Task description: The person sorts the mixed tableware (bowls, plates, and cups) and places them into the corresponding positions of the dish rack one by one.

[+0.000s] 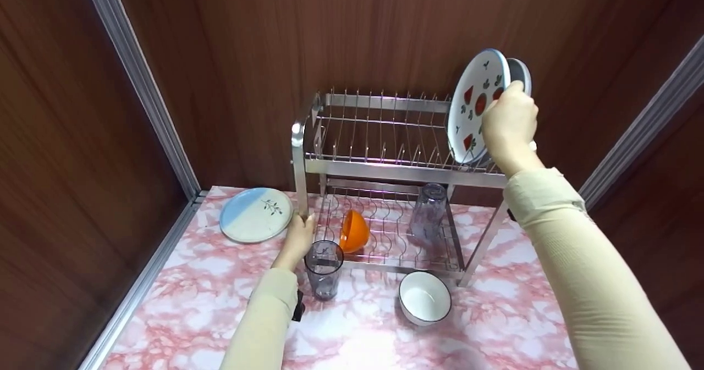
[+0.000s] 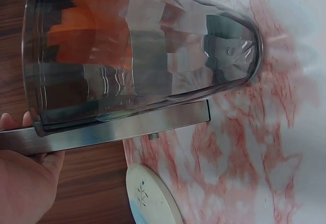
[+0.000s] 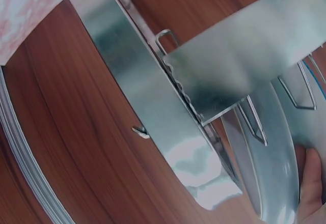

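A two-tier steel dish rack point(image 1: 385, 166) stands at the back of the pink marble table point(image 1: 495, 315). My right hand point(image 1: 509, 120) grips the rim of a white plate with red fruit prints point(image 1: 472, 106), which stands on edge at the right end of the top tier. A second, dark-rimmed plate point(image 1: 521, 72) stands just behind it. In the right wrist view only a fingertip point(image 3: 311, 183) shows against the plate's pale underside point(image 3: 270, 152). My left hand point(image 1: 297, 238) holds the rack's left front leg point(image 1: 300, 183), seen as a steel bar point(image 2: 112, 130) in the left wrist view.
A clear grey tumbler point(image 1: 324, 268) stands on the table beside my left hand. An orange bowl point(image 1: 353, 231) and an upturned glass point(image 1: 429, 210) sit in the lower tier. A white bowl point(image 1: 424, 297) lies in front of the rack, a blue-and-white plate point(image 1: 256, 214) to its left.
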### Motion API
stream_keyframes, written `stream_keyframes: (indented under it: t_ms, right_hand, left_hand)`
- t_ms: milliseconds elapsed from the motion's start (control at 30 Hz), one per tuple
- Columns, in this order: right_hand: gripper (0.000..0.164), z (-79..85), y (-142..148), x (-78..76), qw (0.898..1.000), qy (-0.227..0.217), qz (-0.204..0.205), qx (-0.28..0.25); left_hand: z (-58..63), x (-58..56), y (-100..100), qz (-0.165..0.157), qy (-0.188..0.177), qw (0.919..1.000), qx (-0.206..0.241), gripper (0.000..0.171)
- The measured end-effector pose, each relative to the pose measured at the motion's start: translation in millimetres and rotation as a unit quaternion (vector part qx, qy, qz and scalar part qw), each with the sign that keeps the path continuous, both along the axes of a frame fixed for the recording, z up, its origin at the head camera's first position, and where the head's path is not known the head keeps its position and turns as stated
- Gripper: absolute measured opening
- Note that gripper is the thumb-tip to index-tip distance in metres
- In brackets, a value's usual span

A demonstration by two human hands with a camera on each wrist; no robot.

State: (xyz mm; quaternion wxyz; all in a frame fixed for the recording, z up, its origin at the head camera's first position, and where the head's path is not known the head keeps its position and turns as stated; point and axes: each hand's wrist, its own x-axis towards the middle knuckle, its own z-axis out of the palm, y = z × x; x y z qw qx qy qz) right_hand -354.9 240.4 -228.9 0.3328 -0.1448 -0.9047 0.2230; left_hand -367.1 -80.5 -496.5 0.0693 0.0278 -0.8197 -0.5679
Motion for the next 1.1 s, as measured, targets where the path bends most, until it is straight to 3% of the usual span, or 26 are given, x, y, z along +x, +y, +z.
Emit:
stream_keyframes:
  t_ms: [700, 1100]
  right_hand:
    - [0.028, -8.1, -1.3, -2.6, 0.999, -0.039, -0.008, 0.005]
    - [0.029, -8.4, -2.5, -1.8, 0.999, -0.045, -0.004, 0.006]
  left_hand:
    - [-0.4, 0.3, 1.6, 0.005, -0.002, 0.9998, -0.019, 0.033]
    - [-1.4, -0.7, 0.4, 0.011, 0.000, 0.9999, -0.002, 0.031]
